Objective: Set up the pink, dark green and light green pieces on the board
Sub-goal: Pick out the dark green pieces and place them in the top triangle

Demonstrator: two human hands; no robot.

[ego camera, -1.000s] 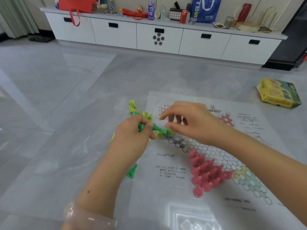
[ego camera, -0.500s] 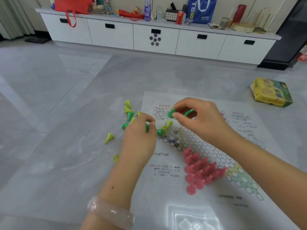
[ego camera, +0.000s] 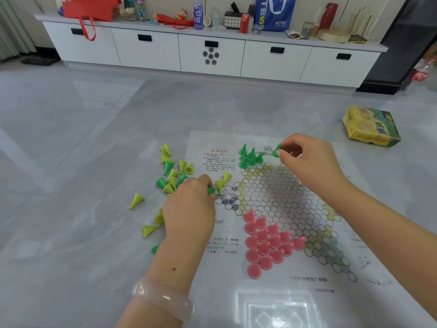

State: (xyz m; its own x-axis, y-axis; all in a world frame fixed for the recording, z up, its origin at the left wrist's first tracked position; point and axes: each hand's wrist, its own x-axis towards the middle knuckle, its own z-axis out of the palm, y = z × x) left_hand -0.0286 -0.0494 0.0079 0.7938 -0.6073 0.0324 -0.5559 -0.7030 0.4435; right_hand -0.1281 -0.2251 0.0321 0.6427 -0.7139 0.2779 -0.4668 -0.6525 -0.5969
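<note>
A yellow and green game box (ego camera: 371, 126) lies on the grey tiled floor (ego camera: 94, 129) at about two o'clock. Along the top, from eleven to one o'clock, runs a white low cabinet (ego camera: 212, 55) bearing a red bag (ego camera: 91, 7), a blue-labelled bottle (ego camera: 198, 13), a red can (ego camera: 244, 23) and a blue tote bag (ego camera: 275, 11). A clear bottle with a red label (ego camera: 423, 71) stands at the right edge, near three o'clock.

Blue bag (ego camera: 275, 13) on the white cabinet (ego camera: 212, 55) reads "TBS"; board (ego camera: 272, 209) print and yellow box (ego camera: 371, 126) lettering unreadable.
</note>
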